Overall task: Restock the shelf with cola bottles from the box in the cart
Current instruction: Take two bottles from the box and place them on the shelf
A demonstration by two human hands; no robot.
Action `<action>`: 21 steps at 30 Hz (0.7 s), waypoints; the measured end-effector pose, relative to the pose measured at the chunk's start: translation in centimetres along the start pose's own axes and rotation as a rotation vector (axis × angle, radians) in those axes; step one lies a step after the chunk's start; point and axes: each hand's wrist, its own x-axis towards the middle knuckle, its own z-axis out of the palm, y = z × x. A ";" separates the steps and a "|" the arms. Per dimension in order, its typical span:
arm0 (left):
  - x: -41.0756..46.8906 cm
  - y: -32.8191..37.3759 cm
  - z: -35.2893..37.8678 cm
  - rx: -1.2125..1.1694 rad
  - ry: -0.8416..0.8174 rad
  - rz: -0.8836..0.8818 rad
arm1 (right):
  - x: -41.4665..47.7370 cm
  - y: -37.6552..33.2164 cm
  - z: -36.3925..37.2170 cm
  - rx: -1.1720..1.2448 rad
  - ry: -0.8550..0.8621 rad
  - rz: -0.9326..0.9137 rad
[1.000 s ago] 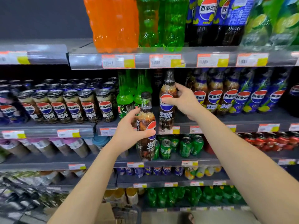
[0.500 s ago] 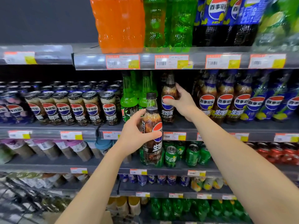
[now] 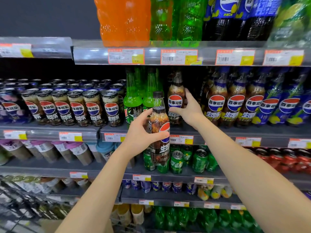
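Observation:
My left hand [image 3: 139,137] grips a brown cola bottle [image 3: 159,132] with a black cap, upright in front of the shelf edge [image 3: 218,133]. My right hand [image 3: 188,110] wraps around a second cola bottle [image 3: 175,91] that stands on the middle shelf, between green bottles [image 3: 133,100] and a row of similar cola bottles [image 3: 235,105]. Thumb and fingers touch its label. The cart [image 3: 18,206] shows as wire mesh at the lower left; the box is mostly out of view.
Cola cans [image 3: 79,108] fill the shelf to the left. Large orange and green bottles [image 3: 124,21] stand on the top shelf. Green cans [image 3: 176,162] sit one shelf below, right behind the bottle in my left hand. Price tags line every shelf edge.
My right hand has pushed its bottle deeper onto the middle shelf. My left hand has lifted its bottle a little, closer to that shelf.

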 end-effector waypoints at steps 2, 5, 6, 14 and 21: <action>0.4 -0.2 0.2 0.003 -0.009 0.010 | 0.7 0.3 -0.1 0.029 -0.034 -0.013; 1.0 -0.2 0.5 0.000 -0.009 0.023 | 2.7 0.9 -0.1 0.061 -0.082 -0.030; 1.3 -0.2 0.7 -0.006 -0.011 0.024 | 3.5 1.2 0.0 0.070 -0.081 -0.024; 1.9 -0.5 0.9 -0.028 -0.032 0.047 | 5.3 2.6 0.6 0.064 0.001 0.007; 2.0 -0.5 0.9 -0.029 -0.025 0.087 | 7.3 3.6 1.4 0.111 0.016 0.018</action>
